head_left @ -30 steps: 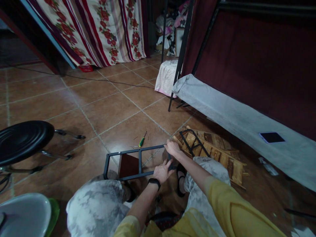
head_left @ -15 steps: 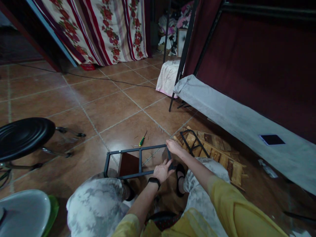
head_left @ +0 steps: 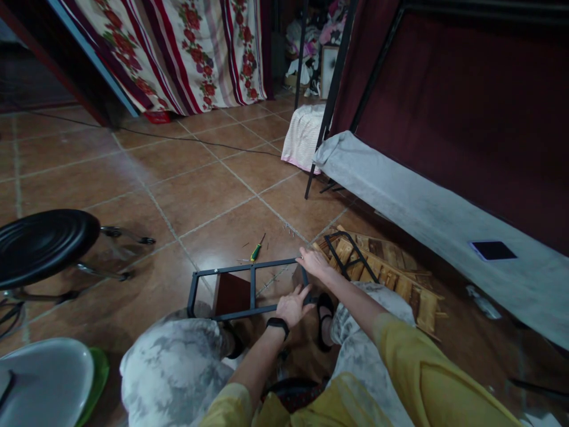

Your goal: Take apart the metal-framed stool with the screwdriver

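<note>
A dark grey metal frame (head_left: 252, 284) with a crossbar lies across in front of my knees, a brown board (head_left: 232, 295) under its left part. My left hand (head_left: 292, 307), with a black band on the wrist, grips the near right corner, index finger stretched along the end bar. At the far right corner my right hand (head_left: 315, 263) is closed with bent fingers on the frame. A tiny bright spot shows by its fingertips, too small to name. Just beyond the frame lies a green-handled screwdriver (head_left: 256, 252). Several small screws (head_left: 290, 230) are scattered on the tiles.
Wooden slats (head_left: 382, 276) lie at the right with a second black metal frame (head_left: 351, 256) on top. A black round stool (head_left: 47, 240) and a pale oval plastic lid or tray (head_left: 48, 379) are at the left. A low bed (head_left: 413, 204) holds a phone or tablet (head_left: 492, 250).
My right hand has shifted very slightly at the far right corner. The left hand and the metal frame stay nearly in place; the camera view moved a little.
</note>
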Demonstrator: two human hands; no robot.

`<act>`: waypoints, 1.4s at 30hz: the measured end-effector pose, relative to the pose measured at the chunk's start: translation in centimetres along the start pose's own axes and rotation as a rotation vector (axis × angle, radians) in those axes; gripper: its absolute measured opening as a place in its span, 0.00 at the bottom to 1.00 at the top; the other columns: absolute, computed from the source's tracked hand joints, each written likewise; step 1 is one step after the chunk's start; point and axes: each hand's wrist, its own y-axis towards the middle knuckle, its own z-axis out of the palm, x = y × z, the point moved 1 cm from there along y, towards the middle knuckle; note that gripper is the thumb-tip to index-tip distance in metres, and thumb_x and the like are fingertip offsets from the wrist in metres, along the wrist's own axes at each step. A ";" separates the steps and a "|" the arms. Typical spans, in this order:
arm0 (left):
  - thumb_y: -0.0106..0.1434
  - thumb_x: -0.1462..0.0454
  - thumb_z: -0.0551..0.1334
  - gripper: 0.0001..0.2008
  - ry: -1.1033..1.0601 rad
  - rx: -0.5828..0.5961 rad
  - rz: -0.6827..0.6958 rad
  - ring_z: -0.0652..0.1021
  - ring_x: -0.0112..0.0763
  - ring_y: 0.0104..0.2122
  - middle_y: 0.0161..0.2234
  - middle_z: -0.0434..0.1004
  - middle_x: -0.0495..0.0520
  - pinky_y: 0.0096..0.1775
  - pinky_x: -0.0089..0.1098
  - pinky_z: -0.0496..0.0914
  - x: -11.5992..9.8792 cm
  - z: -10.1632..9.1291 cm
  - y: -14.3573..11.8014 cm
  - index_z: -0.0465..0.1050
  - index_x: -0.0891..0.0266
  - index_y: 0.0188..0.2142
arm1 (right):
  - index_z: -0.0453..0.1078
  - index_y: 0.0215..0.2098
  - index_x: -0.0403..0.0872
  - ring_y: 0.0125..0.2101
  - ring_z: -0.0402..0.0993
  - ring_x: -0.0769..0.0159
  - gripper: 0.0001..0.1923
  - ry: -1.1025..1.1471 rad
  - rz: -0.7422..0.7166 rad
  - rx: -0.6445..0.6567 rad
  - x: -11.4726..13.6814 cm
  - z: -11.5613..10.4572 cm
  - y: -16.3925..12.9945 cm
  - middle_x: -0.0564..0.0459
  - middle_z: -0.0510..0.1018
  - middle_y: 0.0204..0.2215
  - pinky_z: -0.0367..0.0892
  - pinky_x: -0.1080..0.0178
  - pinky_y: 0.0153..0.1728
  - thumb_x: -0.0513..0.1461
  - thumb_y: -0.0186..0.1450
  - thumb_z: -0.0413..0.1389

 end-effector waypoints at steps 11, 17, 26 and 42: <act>0.63 0.48 0.51 0.30 -0.041 0.001 -0.007 0.73 0.40 0.47 0.59 0.58 0.56 0.40 0.35 0.69 0.0 0.1 -0.1 0.45 0.45 0.62 | 0.67 0.46 0.47 0.46 0.69 0.62 0.13 -0.017 -0.195 0.119 -0.8 -1.3 -0.1 0.46 0.74 0.44 0.59 0.63 0.45 0.41 0.69 0.43; 0.62 0.47 0.50 0.30 -0.072 -0.009 -0.005 0.74 0.40 0.46 0.58 0.60 0.57 0.39 0.35 0.69 0.3 0.5 0.0 0.46 0.44 0.62 | 0.63 0.49 0.43 0.44 0.71 0.58 0.17 -0.090 -0.011 0.107 0.1 -0.4 1.3 0.40 0.75 0.43 0.61 0.60 0.42 0.43 0.70 0.41; 0.62 0.47 0.50 0.30 -0.074 -0.028 0.000 0.74 0.41 0.45 0.56 0.62 0.58 0.39 0.36 0.69 0.7 0.5 -0.3 0.47 0.45 0.62 | 0.65 0.45 0.47 0.49 0.65 0.63 0.12 -0.114 -0.341 0.128 0.2 -1.3 0.3 0.45 0.71 0.47 0.58 0.62 0.48 0.34 0.68 0.43; 0.61 0.48 0.54 0.30 -0.058 -0.051 -0.007 0.75 0.39 0.44 0.58 0.60 0.57 0.40 0.36 0.70 0.6 0.6 -0.4 0.49 0.46 0.61 | 0.66 0.45 0.45 0.48 0.66 0.62 0.15 -0.144 -0.253 0.087 1.1 -1.7 -0.2 0.43 0.71 0.46 0.59 0.62 0.47 0.30 0.67 0.41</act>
